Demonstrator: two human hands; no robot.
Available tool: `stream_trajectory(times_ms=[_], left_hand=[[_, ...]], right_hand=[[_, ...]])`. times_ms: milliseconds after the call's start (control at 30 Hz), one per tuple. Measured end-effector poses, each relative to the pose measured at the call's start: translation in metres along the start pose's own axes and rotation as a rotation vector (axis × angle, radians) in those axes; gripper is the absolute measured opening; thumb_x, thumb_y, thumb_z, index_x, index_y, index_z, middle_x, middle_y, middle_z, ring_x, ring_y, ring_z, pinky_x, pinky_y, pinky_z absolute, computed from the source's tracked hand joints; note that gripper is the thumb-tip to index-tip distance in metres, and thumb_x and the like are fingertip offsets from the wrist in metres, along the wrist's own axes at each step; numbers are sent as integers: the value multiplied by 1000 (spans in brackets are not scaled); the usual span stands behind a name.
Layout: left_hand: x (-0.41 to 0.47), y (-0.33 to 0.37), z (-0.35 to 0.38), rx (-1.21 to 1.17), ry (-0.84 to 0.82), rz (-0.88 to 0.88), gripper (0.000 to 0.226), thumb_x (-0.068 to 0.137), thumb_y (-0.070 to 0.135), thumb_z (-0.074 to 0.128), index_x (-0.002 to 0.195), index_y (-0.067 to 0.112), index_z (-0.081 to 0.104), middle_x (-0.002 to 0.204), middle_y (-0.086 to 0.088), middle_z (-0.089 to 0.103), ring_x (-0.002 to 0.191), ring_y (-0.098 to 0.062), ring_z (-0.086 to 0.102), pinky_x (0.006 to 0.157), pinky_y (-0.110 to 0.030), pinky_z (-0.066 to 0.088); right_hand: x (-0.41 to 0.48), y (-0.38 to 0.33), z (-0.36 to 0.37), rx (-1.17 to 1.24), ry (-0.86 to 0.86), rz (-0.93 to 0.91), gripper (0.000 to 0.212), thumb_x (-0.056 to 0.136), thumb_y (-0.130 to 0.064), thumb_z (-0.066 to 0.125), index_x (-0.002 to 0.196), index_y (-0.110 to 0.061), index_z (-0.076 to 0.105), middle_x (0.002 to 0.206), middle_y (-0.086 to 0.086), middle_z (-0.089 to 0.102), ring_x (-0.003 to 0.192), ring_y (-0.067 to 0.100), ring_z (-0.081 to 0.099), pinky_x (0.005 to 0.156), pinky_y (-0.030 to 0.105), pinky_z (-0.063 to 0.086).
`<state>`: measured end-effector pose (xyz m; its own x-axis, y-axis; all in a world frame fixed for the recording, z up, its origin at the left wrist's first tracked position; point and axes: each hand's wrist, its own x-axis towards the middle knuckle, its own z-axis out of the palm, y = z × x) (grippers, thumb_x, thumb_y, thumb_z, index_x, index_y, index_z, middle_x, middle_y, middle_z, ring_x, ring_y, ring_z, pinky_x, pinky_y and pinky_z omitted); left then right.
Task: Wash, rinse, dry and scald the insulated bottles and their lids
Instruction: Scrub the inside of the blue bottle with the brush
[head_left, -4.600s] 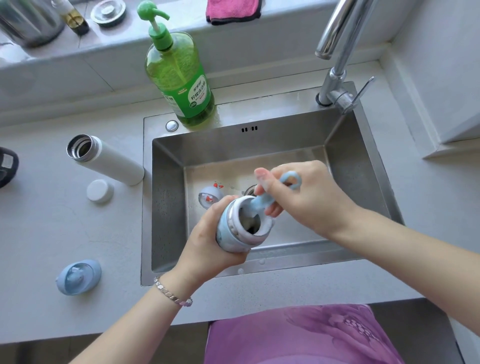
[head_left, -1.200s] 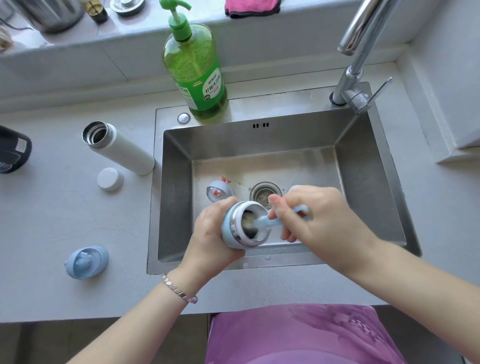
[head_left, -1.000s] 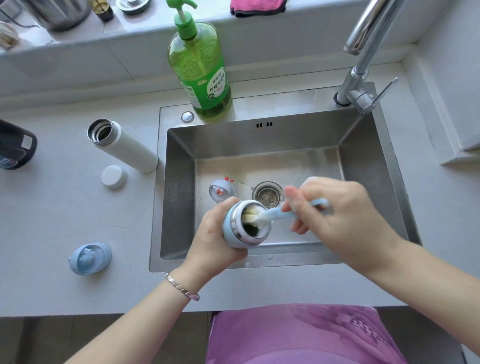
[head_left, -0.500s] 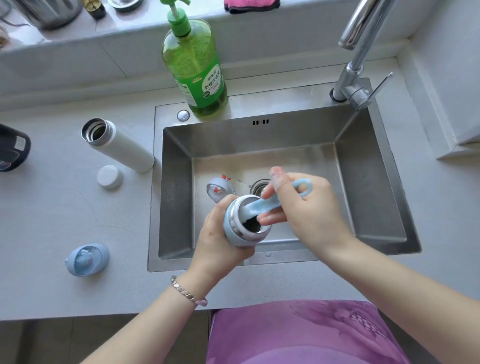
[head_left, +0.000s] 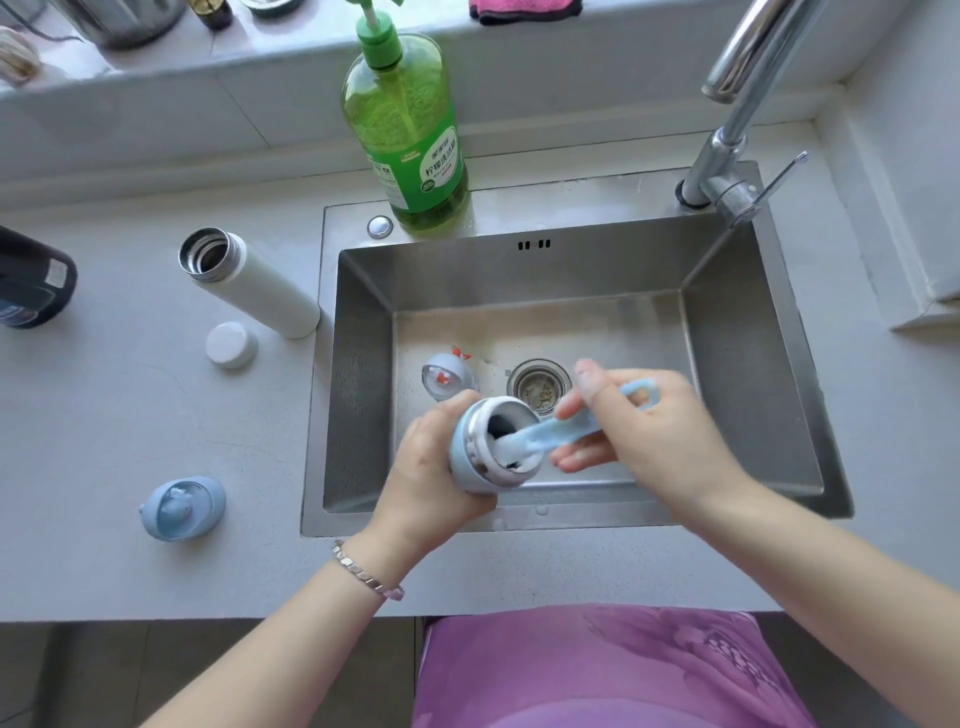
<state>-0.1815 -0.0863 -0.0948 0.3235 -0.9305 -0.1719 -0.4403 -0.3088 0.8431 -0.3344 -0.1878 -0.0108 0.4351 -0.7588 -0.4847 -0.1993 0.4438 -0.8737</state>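
Now the left hand (head_left: 431, 467) is gripping the blue insulated bottle (head_left: 480, 447) over the sink (head_left: 753, 338), while the right hand (head_left: 649, 431) is pinching the blue bottle brush (head_left: 566, 428), whose head is sitting in the bottle's mouth.

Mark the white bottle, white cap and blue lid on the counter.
white bottle (head_left: 260, 291), head view, middle of its body
white cap (head_left: 231, 344), head view, top face
blue lid (head_left: 183, 507), head view, centre of top

— What's at top centre?
— A green soap bottle (head_left: 410, 140), upright on the sink (head_left: 597, 200) back rim.
— And upper right?
— A tap (head_left: 727, 156). A pink cloth (head_left: 524, 10) lies on the ledge at the top edge.
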Motion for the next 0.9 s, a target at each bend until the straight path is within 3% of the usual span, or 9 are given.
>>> stream_trajectory(times_ms=[100, 233, 367, 467, 533, 633, 767, 900], left_hand=[[0, 5, 4, -11, -17, 32, 75, 49, 10, 76, 106, 45, 44, 95, 10, 60, 86, -17, 58, 77, -34, 50], [4, 1, -3, -19, 7, 19, 72, 50, 11, 73, 105, 46, 43, 103, 18, 55, 85, -13, 57, 75, -25, 46], [8, 2, 0, 3, -28, 23, 72, 49, 19, 84, 105, 48, 49, 99, 15, 59, 94, -12, 57, 82, -25, 47], [8, -14, -6, 124, -6, -16, 84, 43, 34, 88, 115, 49, 46, 107, 24, 49, 105, -7, 43, 90, -26, 41], [7, -26, -13, 257, -8, -55, 86, 43, 43, 85, 121, 40, 50, 104, 29, 41, 104, -5, 34, 93, -30, 34], [10, -45, -23, 325, -23, -124, 73, 44, 46, 73, 113, 38, 50, 94, 26, 47, 102, -11, 42, 88, -32, 37], [24, -79, -33, 252, 37, -309, 66, 45, 35, 70, 105, 43, 44, 91, 22, 52, 98, -18, 49, 84, -36, 47], [41, -116, -34, 116, 109, -379, 56, 45, 28, 71, 93, 45, 48, 91, 18, 61, 90, -12, 60, 81, -42, 52]], right_hand=[[-2, 3, 4, -57, -40, 30, 38, 95, -21, 48, 64, -3, 62, 56, 26, 62, 40, 19, 61, 44, 19, 50], [6, -3, -7, 22, 42, -10, 40, 95, -19, 48, 61, -5, 61, 54, 19, 62, 41, 21, 62, 44, 23, 52], [7, 13, 7, -56, 3, 35, 39, 95, -21, 50, 60, -9, 62, 51, 16, 61, 43, 22, 63, 46, 21, 51], [9, -2, -11, -32, 50, -13, 37, 95, -18, 48, 64, -4, 62, 50, 12, 63, 43, 21, 63, 46, 23, 54], [7, -16, -28, -58, 114, -75, 37, 95, -19, 48, 65, -3, 62, 49, 11, 64, 43, 21, 63, 45, 22, 54], [7, -23, -42, -101, 206, -110, 37, 95, -21, 49, 66, -3, 62, 50, 9, 65, 42, 21, 63, 45, 18, 52], [23, -1, -44, -158, 301, -44, 37, 95, -25, 49, 68, -5, 64, 51, 7, 66, 43, 20, 64, 48, 14, 51], [46, 34, -33, -145, 355, 47, 36, 95, -22, 49, 68, -2, 64, 50, 10, 65, 40, 17, 61, 43, 13, 48]])
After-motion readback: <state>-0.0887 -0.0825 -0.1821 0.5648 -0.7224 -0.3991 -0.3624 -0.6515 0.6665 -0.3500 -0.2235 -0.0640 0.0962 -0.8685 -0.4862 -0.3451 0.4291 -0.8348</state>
